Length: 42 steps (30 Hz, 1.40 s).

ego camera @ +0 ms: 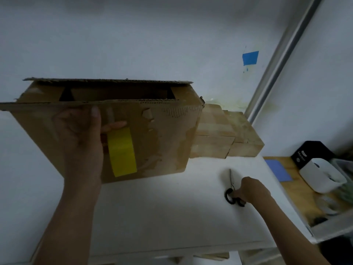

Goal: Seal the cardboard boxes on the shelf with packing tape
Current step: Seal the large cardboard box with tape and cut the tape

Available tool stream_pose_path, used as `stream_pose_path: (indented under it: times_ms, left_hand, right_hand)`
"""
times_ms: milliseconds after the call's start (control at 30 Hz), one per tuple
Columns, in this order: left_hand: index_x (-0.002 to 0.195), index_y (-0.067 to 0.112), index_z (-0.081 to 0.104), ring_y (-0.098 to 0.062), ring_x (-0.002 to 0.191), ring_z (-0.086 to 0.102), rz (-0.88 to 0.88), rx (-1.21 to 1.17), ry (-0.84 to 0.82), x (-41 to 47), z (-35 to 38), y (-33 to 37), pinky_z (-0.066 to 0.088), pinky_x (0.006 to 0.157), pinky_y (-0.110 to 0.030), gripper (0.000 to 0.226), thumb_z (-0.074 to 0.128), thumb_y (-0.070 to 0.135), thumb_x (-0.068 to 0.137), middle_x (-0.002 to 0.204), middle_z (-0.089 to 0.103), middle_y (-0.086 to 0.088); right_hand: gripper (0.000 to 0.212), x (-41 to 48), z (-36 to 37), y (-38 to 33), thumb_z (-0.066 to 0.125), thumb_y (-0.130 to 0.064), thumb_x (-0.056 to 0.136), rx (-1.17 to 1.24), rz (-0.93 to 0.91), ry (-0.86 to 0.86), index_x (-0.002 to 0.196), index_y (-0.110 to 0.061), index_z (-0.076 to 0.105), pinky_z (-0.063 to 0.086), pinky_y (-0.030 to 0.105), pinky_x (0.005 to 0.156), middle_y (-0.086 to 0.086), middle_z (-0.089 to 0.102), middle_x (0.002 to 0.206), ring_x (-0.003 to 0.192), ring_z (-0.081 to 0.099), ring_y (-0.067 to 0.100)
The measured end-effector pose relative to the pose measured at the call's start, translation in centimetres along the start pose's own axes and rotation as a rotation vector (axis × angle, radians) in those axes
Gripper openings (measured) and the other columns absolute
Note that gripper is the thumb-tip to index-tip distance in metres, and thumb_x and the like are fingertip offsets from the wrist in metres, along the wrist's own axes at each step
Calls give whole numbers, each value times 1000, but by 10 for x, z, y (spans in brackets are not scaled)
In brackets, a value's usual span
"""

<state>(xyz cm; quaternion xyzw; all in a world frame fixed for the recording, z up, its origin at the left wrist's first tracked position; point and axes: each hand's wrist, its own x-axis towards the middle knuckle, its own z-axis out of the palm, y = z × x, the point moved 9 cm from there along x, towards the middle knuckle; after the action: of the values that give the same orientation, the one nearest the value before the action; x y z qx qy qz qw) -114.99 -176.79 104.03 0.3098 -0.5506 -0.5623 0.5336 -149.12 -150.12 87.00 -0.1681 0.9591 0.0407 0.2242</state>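
Observation:
A worn cardboard box (pixel 166 134) stands on the white shelf top (pixel 162 211), its top flaps partly open with a dark gap between them. My left hand (pixel 80 138) holds a roll of yellow packing tape (pixel 122 152) against the box's front face, thumb up near the front flap's edge. To the right, black-handled scissors (pixel 231 192) lie on the shelf with the blades pointing away. My right hand (pixel 250 190) grips their handles.
Pale wooden blocks (pixel 225 138) are stacked behind the box at the right, against the white wall. A blue tape patch (pixel 250 57) sticks on the wall. Beyond the shelf's right edge, a lower wooden surface holds a black box (pixel 309 153) and a white container (pixel 322 175).

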Motion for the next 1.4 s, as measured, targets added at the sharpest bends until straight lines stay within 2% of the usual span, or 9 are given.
stream_pose_path:
  times_ms: [67,200,433,700,833,967,1067,1200,1400]
  left_hand:
    - [133,10,47,-19,86,75,49,9,43,1,-1,7,61,79,-43,78,58,70,85,120,68,-14]
    - [125,20,41,-24,93,74,121,77,65,5,-2,17,51,94,-58,40,64,35,95,115,70,-14]
    - [121,30,43,5,87,67,73,95,58,11,0,23,54,88,-41,66,83,7,75,92,64,39]
    - [130,35,44,-18,98,71,-70,14,-16,17,3,18,54,94,-45,65,77,11,79,91,77,1]
    - [132,40,47,-13,97,69,-131,32,-15,19,2,17,54,90,-39,74,83,15,73,87,74,18]
    - [135,38,46,0,78,69,-162,0,-42,16,4,18,54,80,-31,75,82,10,75,78,70,30]
    - [136,36,46,-5,81,71,-180,-29,-54,14,4,18,55,85,-35,75,80,7,76,80,74,20]
    - [135,38,44,-15,96,71,-190,-25,-70,12,3,18,52,97,-43,71,77,9,79,91,78,2]
    - [135,30,44,-14,93,72,-183,-114,-74,6,3,23,54,89,-35,67,72,1,82,89,78,-2]
  right_hand:
    - [40,2,-2,4,68,-49,81,49,7,57,70,-14,50,42,26,61,-2,57,68,64,56,14]
    - [37,5,-10,5,65,-38,89,507,57,28,76,-4,59,52,31,61,4,66,57,47,59,14]
    - [37,-68,-111,-44,65,-47,86,712,-321,444,72,-13,70,41,27,52,-7,65,56,55,60,17]
    - [17,-149,-154,-83,75,-21,81,968,-627,752,86,-13,62,39,5,56,-1,63,79,66,56,-4]
    - [28,-179,-158,-119,74,-22,80,898,-872,872,99,-23,53,45,17,57,-18,57,89,72,59,7]
    - [33,-181,-158,-155,72,-30,78,768,-1011,901,104,-20,53,44,24,55,-13,53,82,65,53,9]
    - [40,-188,-164,-172,78,-24,75,614,-1046,1011,107,-10,58,35,10,67,-7,50,93,78,40,6]
    - [51,-190,-171,-182,75,-37,79,415,-1084,1125,119,-13,55,33,27,74,0,59,108,92,47,17]
    - [47,-195,-174,-174,56,-43,85,234,-1149,1308,117,-8,57,32,37,72,13,61,108,87,47,29]
